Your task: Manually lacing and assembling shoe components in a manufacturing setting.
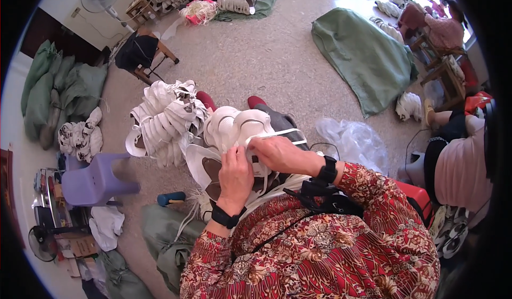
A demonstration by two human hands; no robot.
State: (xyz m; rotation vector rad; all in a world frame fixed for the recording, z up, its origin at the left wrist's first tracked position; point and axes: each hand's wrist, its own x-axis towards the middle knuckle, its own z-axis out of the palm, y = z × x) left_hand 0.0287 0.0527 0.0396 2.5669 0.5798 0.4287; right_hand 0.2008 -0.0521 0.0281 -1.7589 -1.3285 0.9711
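Over my lap lie several white shoe uppers (230,124) stacked together, with a white and grey upper (200,163) turned open at their left. My left hand (236,177) is closed, its fingertips pinching the edge of an upper. My right hand (285,155) is close beside it, fingers bent in a pinch on a white shoelace (285,132), whose flat loop runs out to the right. The exact spot between the fingertips is hidden. A large bundle of white uppers (168,120) stands just left of my knees.
A purple stool (96,180) is at the left, near green sacks (69,93). Clear plastic bags (353,141) lie right of my knees. A green cloth (360,53) covers floor farther off. A blue-handled tool (171,198) lies at my left. Another person (461,165) sits at the right.
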